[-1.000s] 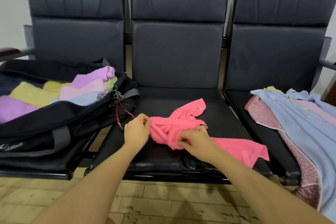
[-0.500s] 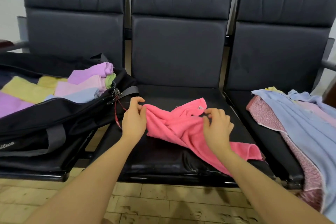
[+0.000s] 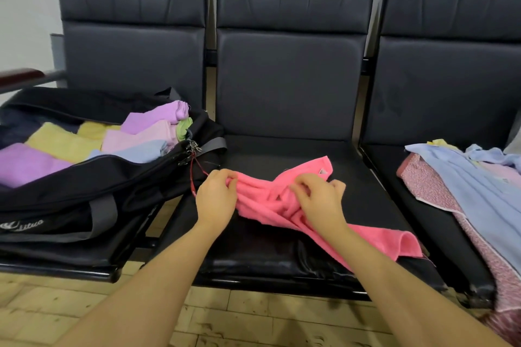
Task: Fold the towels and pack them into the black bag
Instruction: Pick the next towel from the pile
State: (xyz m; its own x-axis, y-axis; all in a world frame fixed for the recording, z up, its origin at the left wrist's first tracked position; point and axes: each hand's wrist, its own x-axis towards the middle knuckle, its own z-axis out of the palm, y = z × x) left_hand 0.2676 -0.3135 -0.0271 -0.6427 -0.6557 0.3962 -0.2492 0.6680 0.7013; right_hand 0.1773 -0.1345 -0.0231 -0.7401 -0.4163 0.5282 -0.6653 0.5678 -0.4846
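A crumpled pink towel (image 3: 262, 200) lies across the middle seat (image 3: 282, 248), one end trailing to the seat's front right. My left hand (image 3: 215, 197) pinches its left edge. Over the bunched middle, my right hand (image 3: 318, 200) grips the folds with curled fingers. On the left seat the black bag (image 3: 84, 186) lies open, holding several folded towels (image 3: 141, 135) in purple, yellow, pink, blue and green.
A pile of unfolded towels (image 3: 473, 194), light blue over patterned pink, drapes over the right seat. Three dark seat backs stand behind. A red cord (image 3: 194, 177) hangs from the bag's zipper near my left hand. Wooden floor lies below.
My right hand moved from the towel's front fold to its far edge, then back left onto the bunched middle. My left hand kept its pinch on the left edge and drew it out.
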